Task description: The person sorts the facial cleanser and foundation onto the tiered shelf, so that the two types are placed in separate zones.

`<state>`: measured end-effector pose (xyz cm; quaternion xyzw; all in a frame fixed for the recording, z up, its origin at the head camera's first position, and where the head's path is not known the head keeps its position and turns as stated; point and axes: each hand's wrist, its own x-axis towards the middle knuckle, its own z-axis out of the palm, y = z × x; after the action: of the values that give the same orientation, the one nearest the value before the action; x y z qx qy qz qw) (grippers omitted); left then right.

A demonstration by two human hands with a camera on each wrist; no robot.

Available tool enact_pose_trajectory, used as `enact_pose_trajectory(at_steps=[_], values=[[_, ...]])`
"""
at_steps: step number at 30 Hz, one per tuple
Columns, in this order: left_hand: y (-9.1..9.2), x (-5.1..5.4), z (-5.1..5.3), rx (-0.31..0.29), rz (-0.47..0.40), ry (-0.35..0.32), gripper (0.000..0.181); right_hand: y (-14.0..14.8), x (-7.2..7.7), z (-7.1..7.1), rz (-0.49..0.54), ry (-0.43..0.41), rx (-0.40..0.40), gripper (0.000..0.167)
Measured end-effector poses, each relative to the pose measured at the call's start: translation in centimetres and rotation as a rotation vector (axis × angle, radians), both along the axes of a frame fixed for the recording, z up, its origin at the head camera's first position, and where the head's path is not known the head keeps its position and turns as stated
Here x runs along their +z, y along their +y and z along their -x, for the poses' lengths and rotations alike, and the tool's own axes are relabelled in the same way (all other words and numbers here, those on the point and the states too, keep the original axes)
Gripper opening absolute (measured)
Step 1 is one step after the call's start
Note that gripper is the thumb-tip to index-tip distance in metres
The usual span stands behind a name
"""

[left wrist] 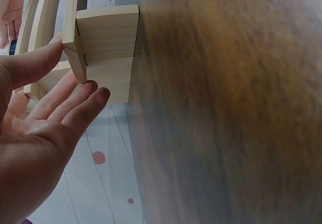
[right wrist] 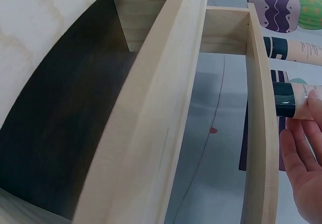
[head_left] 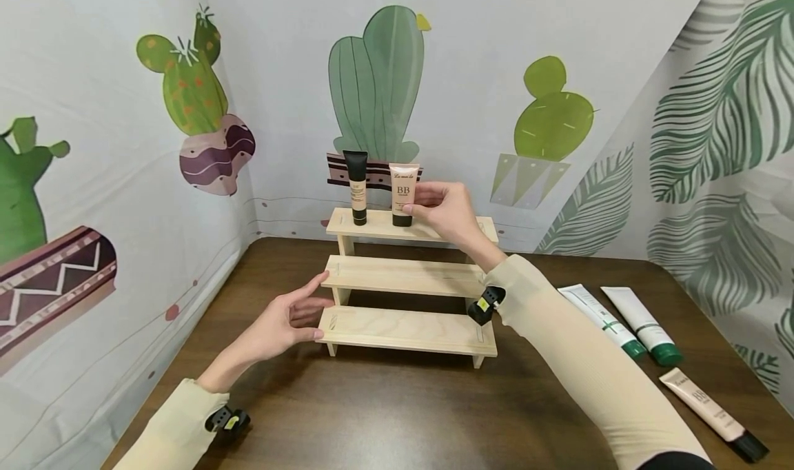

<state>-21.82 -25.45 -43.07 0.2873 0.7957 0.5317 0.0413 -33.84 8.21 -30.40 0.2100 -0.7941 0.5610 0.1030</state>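
A three-tier light wooden rack [head_left: 397, 325] stands on the brown table. On its top tier my right hand [head_left: 449, 211] pinches a pink BB tube [head_left: 403, 193], upright on its black cap. Left of that tube stands a slimmer beige tube [head_left: 358, 191] with a black top and cap. My left hand [head_left: 279, 325] touches the rack's left end, thumb at the lowest tier and a finger at the middle one. In the left wrist view the left hand [left wrist: 45, 118] has its fingers extended around the tier ends. The right wrist view has the right hand [right wrist: 304, 158] at the BB tube [right wrist: 302, 100].
On the table at the right lie two white tubes with green caps [head_left: 604, 322] [head_left: 645, 325] and another pink BB tube [head_left: 707, 404] with a black cap. A cactus-printed cloth [head_left: 279, 111] hangs behind the rack.
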Motion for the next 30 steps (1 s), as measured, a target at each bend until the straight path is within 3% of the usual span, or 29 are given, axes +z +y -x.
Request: enact_pose_trajectory(at_steps=[17, 30], values=[[0.1, -0.1, 0.0, -0.001, 0.002, 0.009, 0.1, 0.9, -0.3, -0.2, 0.017, -0.004, 0.026, 0.037], [0.0, -0.1, 0.0, 0.006, 0.0, 0.003, 0.099, 2.3, -1.0, -1.6, 0.0, 0.041, -0.002, 0.035]])
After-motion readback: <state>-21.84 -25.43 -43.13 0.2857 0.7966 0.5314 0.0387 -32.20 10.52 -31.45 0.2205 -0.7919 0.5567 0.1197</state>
